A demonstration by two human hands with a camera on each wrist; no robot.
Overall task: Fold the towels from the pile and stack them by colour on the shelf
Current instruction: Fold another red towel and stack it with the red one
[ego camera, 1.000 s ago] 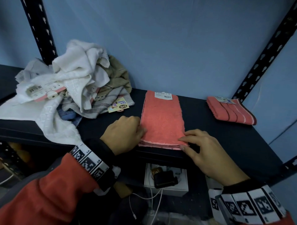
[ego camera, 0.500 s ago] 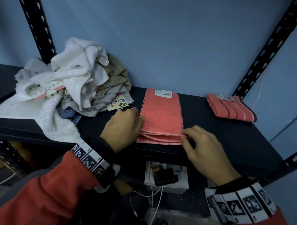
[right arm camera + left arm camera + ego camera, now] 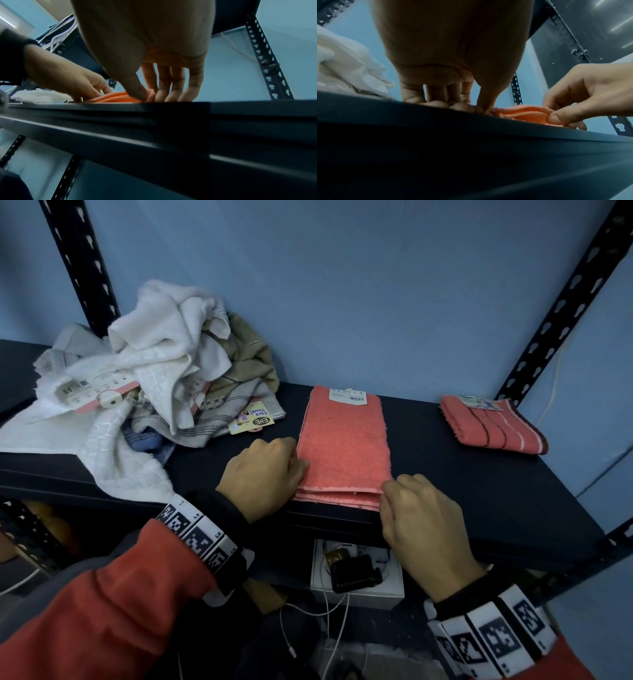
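A coral towel (image 3: pixel 344 446), folded into a long narrow strip of several layers, lies on the dark shelf (image 3: pixel 479 491) in the middle of the head view, its near end at the shelf's front edge and a white tag at its far end. The left hand (image 3: pixel 262 474) sits at the strip's near-left corner with fingers curled against the edge; in the left wrist view its fingertips (image 3: pixel 462 105) press down on the shelf right at the towel's corner, though whether they pinch the cloth is hard to tell. The right hand (image 3: pixel 421 518) is at the near-right corner, and the left wrist view shows its thumb and fingers pinching the layered coral edge and lifting it slightly off the shelf.

In the upper left of the head view a loose pile of towels (image 3: pixel 154 378) — white, beige and grey-striped, with a bit of blue beneath — sprawls over the shelf, with paper labels showing, well apart from the strip. At the right of the frame, near a slotted black upright (image 3: pixel 565 302), a second coral towel with dark stripes (image 3: pixel 493 424) lies folded by itself. Below the shelf edge, a white box (image 3: pixel 356 587) holds a dark device, with white cables trailing down from it.
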